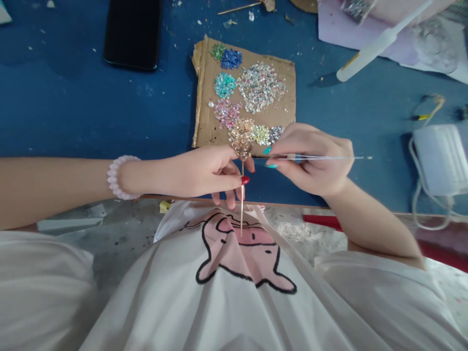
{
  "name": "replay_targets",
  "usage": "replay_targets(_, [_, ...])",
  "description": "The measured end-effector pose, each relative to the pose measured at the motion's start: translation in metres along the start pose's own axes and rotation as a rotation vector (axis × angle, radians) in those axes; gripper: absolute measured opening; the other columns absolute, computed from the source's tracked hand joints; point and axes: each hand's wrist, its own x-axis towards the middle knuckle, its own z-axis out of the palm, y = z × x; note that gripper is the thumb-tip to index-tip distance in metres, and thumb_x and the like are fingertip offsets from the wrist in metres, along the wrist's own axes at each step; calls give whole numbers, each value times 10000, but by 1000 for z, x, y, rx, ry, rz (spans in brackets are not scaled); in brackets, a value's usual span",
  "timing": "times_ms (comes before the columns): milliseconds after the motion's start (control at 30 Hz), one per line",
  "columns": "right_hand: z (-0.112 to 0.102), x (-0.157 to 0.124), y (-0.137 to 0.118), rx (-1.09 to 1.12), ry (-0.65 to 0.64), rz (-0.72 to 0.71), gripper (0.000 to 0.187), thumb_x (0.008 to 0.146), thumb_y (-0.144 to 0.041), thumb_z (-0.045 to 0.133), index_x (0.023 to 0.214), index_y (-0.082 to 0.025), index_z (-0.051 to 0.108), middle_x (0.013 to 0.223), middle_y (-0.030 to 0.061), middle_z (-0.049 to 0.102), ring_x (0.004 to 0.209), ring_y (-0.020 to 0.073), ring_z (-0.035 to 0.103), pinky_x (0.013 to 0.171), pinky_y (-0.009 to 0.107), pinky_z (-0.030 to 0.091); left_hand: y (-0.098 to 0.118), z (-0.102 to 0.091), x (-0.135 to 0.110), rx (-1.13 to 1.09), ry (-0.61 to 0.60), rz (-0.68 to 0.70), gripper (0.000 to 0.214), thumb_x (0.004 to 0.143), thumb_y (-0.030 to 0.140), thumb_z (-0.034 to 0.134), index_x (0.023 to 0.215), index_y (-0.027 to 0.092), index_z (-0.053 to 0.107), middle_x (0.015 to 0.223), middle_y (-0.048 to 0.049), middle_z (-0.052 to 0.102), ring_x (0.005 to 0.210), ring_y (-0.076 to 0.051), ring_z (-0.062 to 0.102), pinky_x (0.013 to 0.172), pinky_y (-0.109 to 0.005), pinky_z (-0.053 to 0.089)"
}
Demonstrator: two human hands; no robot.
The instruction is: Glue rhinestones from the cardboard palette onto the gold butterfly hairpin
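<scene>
In the head view, the left hand point(204, 170) is pinching a gold hairpin point(242, 209) upright by its stem. Its filigree head point(242, 142) is sitting over the near edge of the cardboard point(283, 119). The right hand point(314, 161) is clamping a thin pick point(329, 157), which is lying level and aiming at that head; whether they touch is unclear. This looks like work on the head, with rhinestones point(260, 87) heaped nearby. Any next move is calling for a steady stem and fine tip control.
</scene>
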Motion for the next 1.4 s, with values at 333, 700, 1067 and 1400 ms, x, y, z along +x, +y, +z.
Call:
replay_targets(333, [5, 3, -2, 10, 27, -111, 63, 942, -208, 706, 929, -156, 672, 755, -4, 674, 699, 106, 619, 650, 257, 544, -2, 4, 2, -17, 61, 27, 223, 945, 312, 605, 1120, 232, 493, 880, -10, 762, 755, -185, 785, 537, -208, 571])
replay_targets(700, [3, 1, 0, -50, 5, -174, 83, 953, -231, 679, 1030, -253, 657, 793, -12, 703, 681, 128, 654, 685, 293, 611, -1, 4, 1, -14, 67, 44, 234, 943, 316, 593, 1134, 228, 491, 867, -13, 748, 743, -205, 786, 519, -231, 585])
replay_targets(1067, [5, 2, 0, -53, 4, -209, 104, 942, -193, 690, 1037, -202, 647, 803, -2, 705, 697, 125, 655, 686, 295, 626, -3, 3, 3, -8, 54, 57, 244, 947, 309, 590, 1150, 230, 481, 890, -19, 753, 753, -197, 788, 530, -222, 597])
replay_targets(1400, [3, 3, 0, -31, 10, -217, 127, 930, -188, 703, 1043, -211, 649, 793, 5, 707, 677, 131, 654, 672, 288, 600, -2, 3, 2, -12, 52, 45, 239, 951, 275, 581, 1168, 235, 489, 878, -3, 744, 757, -185, 788, 545, -215, 588])
